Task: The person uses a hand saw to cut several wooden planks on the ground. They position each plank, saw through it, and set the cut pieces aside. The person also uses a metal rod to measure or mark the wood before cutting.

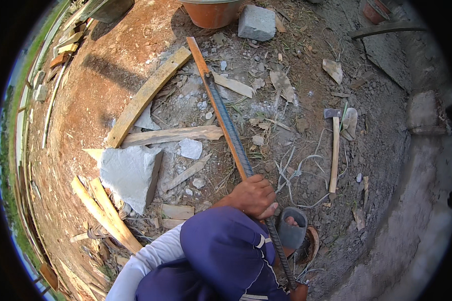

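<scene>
My left hand (253, 195) is closed round a long orange-brown wooden strip (198, 57) and the dark ribbed steel bar (228, 125) lying along it, which slant up and away from me. A dark lump sits at the bar's far end. At the bottom edge my right hand (299, 292), only partly visible, is around the bar's near end; its fingers are hard to make out. My bent knee is beside my left hand, and my sandalled foot (291, 226) is right of the bar. A hammer-like tool (335, 155) with a pale wooden handle lies farther right.
A large pale stone (125, 175), curved plank (145, 100), split wood (105, 210) and loose wire (301, 195) lie around me. An orange tub (208, 15) and grey block (256, 24) stand beyond. A rough grey edge (422, 200) runs along the right.
</scene>
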Tool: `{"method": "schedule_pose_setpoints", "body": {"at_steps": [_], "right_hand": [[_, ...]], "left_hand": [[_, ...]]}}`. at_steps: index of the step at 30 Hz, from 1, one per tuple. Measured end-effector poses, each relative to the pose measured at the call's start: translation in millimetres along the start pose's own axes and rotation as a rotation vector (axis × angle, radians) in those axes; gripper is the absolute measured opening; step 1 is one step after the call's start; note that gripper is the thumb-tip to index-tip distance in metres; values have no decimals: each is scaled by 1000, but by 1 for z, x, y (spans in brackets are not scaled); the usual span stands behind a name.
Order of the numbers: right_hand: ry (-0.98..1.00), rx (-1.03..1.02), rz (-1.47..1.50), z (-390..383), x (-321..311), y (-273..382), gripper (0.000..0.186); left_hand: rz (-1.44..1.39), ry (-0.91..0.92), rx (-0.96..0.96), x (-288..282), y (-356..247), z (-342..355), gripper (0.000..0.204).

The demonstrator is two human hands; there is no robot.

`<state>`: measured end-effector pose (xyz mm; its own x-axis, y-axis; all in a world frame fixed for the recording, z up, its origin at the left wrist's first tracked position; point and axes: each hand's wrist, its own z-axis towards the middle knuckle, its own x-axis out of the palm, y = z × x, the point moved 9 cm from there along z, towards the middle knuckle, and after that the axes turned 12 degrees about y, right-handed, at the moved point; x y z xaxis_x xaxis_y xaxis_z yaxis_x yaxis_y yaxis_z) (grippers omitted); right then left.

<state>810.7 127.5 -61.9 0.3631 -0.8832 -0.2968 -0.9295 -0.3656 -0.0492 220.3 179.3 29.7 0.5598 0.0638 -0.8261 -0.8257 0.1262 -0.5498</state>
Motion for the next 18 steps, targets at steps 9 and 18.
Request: {"method": "schedule_pose_setpoints", "body": {"at_steps": [9, 18], "right_hand": [[-197, -224, 44, -9, -42, 54, 40], [-109, -184, 185, 9, -57, 91, 44]], "left_hand": [[25, -36, -17, 3, 3, 0, 24], [98, 28, -8, 13, 7, 2, 32]]}}
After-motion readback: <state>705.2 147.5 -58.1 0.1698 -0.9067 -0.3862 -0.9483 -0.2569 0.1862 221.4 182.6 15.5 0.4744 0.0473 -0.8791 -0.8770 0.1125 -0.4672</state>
